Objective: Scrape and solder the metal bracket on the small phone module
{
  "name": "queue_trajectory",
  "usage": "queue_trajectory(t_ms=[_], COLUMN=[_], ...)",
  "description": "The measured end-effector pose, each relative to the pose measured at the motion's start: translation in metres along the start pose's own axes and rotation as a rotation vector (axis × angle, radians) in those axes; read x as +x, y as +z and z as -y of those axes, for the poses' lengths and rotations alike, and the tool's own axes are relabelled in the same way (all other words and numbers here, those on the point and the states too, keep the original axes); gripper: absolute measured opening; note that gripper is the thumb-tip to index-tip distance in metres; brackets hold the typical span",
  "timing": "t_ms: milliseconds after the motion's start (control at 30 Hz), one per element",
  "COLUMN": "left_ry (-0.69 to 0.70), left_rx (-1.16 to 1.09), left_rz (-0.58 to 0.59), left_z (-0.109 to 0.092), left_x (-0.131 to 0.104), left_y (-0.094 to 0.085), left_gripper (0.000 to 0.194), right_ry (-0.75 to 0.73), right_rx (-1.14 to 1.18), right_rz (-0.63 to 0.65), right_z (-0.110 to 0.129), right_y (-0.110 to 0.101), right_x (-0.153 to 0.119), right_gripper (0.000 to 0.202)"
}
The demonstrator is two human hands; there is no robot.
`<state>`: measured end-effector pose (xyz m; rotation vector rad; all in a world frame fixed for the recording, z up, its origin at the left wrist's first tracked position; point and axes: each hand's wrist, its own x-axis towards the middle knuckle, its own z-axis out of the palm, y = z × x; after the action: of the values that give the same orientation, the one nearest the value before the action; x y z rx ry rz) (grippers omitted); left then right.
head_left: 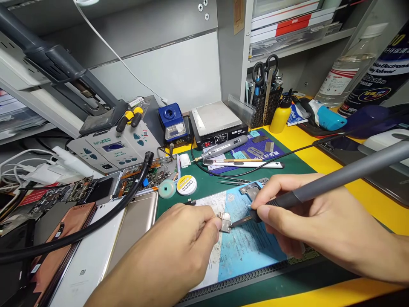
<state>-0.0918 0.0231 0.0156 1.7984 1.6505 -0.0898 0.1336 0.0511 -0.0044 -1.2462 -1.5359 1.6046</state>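
Between thumb and forefinger, my left hand [187,243] pinches a small silvery metal piece [225,222], perhaps a shield or connector part; its exact kind is unclear. My right hand [306,217] grips a soldering iron [297,196] like a pen. The iron's dark tip [241,221] meets or nearly meets the metal piece's right edge. Beneath both hands lies a blue and white printed work sheet [246,256], smudged with dark marks. A small circuit board [251,192] rests on it, just beyond my right fingertips. My fingers partly cover the held piece.
A blue soldering stand [174,121] and a hot plate [220,123] are at the back. Tweezers [234,182] and a round tin [187,185] lie on the green mat [204,170]. A thick black hose [128,200] crosses phone backs [86,256] at left. A yellow bottle [281,115] stands behind.
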Motion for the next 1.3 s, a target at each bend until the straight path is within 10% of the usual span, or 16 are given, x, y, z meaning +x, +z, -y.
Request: queue_trajectory(t_ms=[1300], left_ry=[0.037], left_rx=[-0.056], left_rz=[-0.019], left_z=[-0.0063], left_x=[-0.0026], left_y=[-0.0060], left_gripper=[0.042], right_ry=[0.050], right_rx=[0.027], right_rz=[-0.034], right_z=[0.0055], right_y=[0.0034], right_x=[-0.0037], right_gripper=[0.015])
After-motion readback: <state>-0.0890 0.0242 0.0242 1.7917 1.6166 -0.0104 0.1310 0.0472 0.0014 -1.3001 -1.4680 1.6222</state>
